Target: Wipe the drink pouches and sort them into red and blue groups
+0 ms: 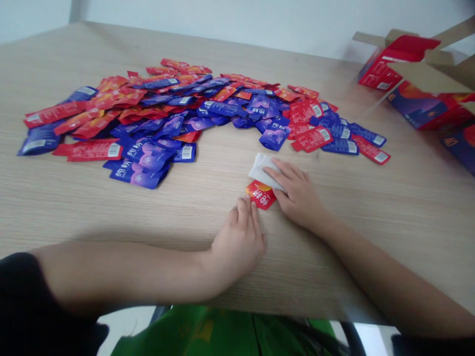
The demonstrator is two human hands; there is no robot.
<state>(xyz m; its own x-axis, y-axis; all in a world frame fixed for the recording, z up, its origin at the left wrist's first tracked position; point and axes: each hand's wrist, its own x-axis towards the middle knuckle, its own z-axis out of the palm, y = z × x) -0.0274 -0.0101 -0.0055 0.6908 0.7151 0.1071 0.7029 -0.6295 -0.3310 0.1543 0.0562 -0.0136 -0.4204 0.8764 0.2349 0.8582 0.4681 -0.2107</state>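
Note:
A small red sachet (262, 197) with white lettering lies flat on the table in front of me. My left hand (241, 232) presses its fingertips onto the sachet's near left edge, the fingers bent and held together. Over the sachet's far part rests a folded white tissue (264, 169). My right hand (295, 190) lies on that tissue from the right, its fingers stretched over it and the thumb at the sachet's right side. Part of the tissue and sachet is hidden under the right hand.
A wide heap of red and blue sachets (222, 106) arcs across the table (208, 198) beyond my hands. At the right stand opened cardboard boxes, one red (380, 69) and one blue and red (419, 106), flaps up. A pale wall (237, 20) runs behind.

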